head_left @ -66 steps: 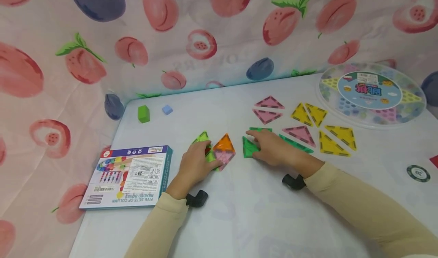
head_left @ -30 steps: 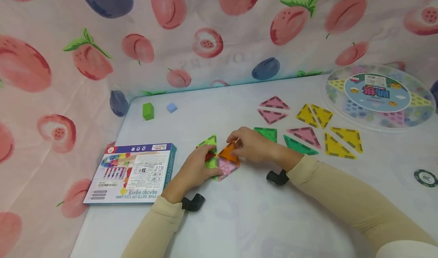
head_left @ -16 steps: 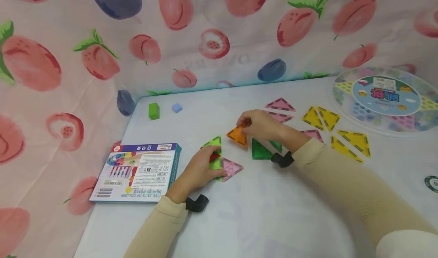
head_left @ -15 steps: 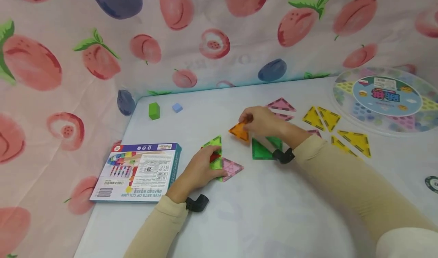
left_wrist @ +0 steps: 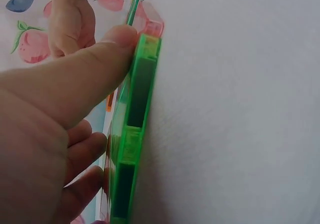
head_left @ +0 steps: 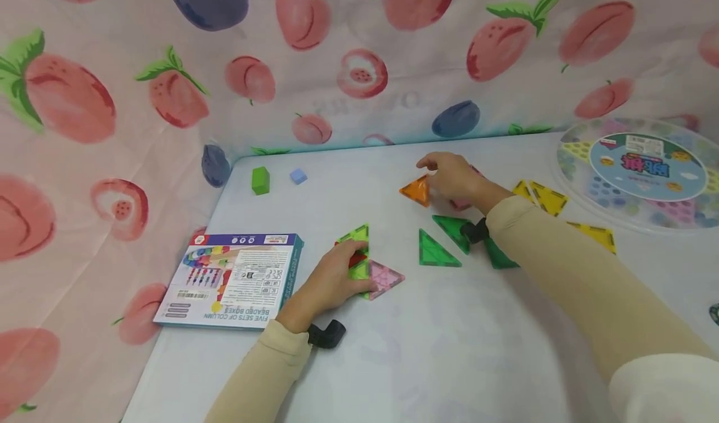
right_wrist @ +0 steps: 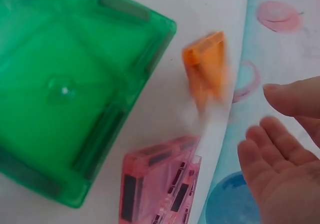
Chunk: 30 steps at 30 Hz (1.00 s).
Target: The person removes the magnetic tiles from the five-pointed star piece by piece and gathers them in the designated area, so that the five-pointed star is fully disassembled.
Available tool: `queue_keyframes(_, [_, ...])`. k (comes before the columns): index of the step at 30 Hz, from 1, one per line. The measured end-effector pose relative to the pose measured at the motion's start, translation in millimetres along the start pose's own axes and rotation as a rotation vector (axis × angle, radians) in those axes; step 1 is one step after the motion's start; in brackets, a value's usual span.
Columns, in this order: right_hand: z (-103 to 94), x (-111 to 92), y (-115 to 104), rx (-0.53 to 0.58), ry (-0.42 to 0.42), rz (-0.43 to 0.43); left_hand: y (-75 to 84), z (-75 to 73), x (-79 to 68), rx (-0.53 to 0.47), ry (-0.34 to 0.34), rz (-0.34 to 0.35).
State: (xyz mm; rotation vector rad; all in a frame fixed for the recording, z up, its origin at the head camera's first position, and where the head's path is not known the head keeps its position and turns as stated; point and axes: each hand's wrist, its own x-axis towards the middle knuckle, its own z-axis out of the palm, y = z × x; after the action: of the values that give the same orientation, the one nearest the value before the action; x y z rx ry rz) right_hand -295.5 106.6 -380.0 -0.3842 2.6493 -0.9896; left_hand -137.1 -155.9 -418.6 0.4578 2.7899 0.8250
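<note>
My left hand (head_left: 332,279) grips a flat cluster of magnetic tiles: light green tiles (head_left: 357,233) with a red tile (head_left: 357,259) between them. In the left wrist view the thumb presses a green tile's edge (left_wrist: 141,92), the other fingers on its far side. A pink tile (head_left: 389,277) adjoins the cluster's right side. Farther back, my right hand (head_left: 454,176) hangs with loose fingers and nothing in its grasp. Beside it is an orange triangle tile (head_left: 415,191), blurred and apart from the fingers in the right wrist view. Pink triangles (head_left: 460,204) are partly hidden behind this hand.
Green triangles (head_left: 435,249) lie below the right hand, one partly under the wrist. Yellow triangles (head_left: 549,198) and a round game box (head_left: 646,167) are at right. A boxed bead set (head_left: 230,279) lies left, with a green block (head_left: 260,180) and small blue block (head_left: 298,176) behind.
The right hand has lifted the orange triangle off the cluster's right side, carried it back and right, and let go of it near the pink triangles. The left hand keeps its grip.
</note>
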Motion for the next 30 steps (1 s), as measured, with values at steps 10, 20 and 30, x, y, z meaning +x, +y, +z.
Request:
queue_keyframes(10, [17.9, -32, -8, -0.01, -0.044, -0.125, -1.0, -3.1, 1.3, 0.046, 0.029, -0.029])
queue_keyframes(20, [62.6, -47, -48, -0.139, -0.242, -0.238, -3.6, -3.3, 0.2, 0.042, 0.067, -0.093])
queue_keyframes(30, [80.4, -40, -60, -0.134, -0.235, -0.154, -5.8, -1.9, 1.6, 0.003, 0.043, -0.095])
